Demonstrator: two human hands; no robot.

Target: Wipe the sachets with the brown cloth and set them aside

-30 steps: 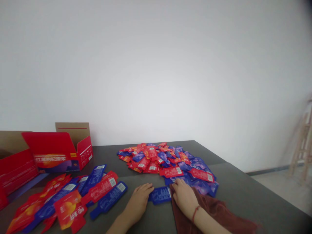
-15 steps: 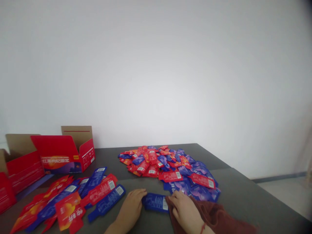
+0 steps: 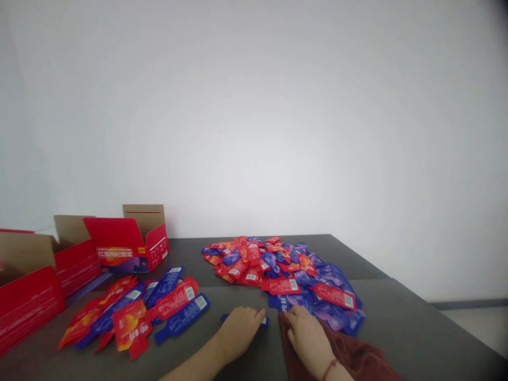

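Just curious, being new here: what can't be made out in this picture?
Head view:
- Blue packet: mostly hidden under the left hand; gripped or not, cannot tell.
- Print on the pile of packets: too small and blurred to read.
- Red box at the left: cut off by the picture edge.
- Dark red cloth: partly under the right hand, cut off at the bottom edge.
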